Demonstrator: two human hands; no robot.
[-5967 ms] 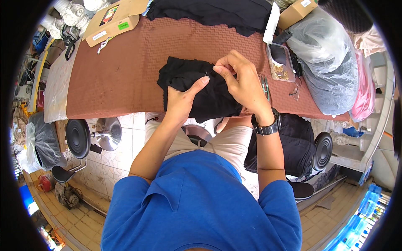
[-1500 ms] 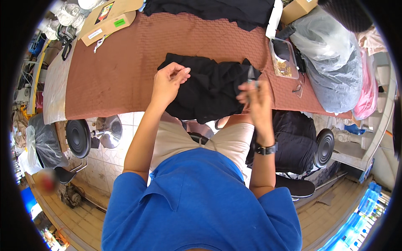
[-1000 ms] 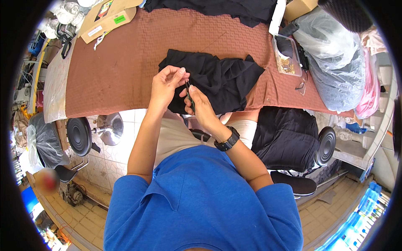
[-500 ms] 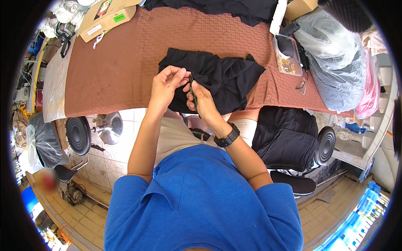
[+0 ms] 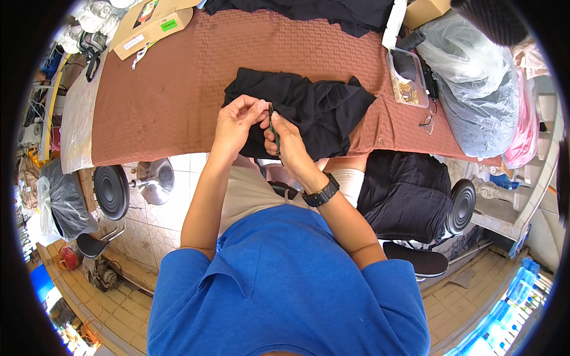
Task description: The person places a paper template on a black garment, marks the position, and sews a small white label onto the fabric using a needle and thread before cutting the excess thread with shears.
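In the head view, at frame centre, the left hand (image 5: 236, 121) pinches an edge of the black cloth (image 5: 309, 110), which lies on the brown table (image 5: 160, 101). Just beside it, the right hand (image 5: 286, 139) has its fingers closed on a thin dark tool (image 5: 272, 126) over the cloth. Right of the cloth sits a clear tray (image 5: 407, 80).

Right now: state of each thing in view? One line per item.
black garment: crumpled on the table, near edge lifted between the hands
left hand: pinching the garment's edge
right hand: closed on a thin dark tool
thin dark tool: upright at the garment's edge; kind unclear
clear container: open, small brassy pieces inside
stool: unoccupied
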